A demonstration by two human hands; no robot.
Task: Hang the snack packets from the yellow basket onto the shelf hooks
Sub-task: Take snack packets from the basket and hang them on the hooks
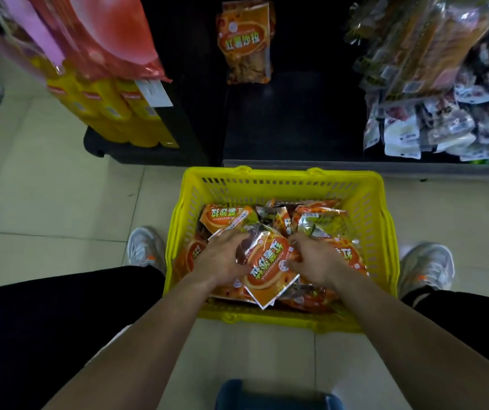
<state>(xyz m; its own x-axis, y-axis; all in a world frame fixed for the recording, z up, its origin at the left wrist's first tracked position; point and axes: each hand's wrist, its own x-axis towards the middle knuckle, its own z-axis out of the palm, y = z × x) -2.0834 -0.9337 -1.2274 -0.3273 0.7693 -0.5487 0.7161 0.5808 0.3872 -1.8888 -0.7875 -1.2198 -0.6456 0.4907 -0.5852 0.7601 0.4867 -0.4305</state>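
Note:
A yellow basket (pixel 278 180) stands on the floor between my feet, holding several orange snack packets. On top of the pile lies one orange packet (pixel 268 266), tilted. My left hand (pixel 222 257) grips its left edge with curled fingers. Its right edge is pinched by my right hand (pixel 314 260). Another orange packet (pixel 244 42) of the same kind hangs on the dark shelf panel straight ahead, above the basket.
Yellow cylindrical packs (pixel 119 113) and red bags (pixel 110 34) hang on the left rack. Several clear snack bags (pixel 432 93) crowd the hooks at right. The dark shelf base (pixel 290 125) lies behind the basket. A blue stool edge (pixel 276 395) shows below.

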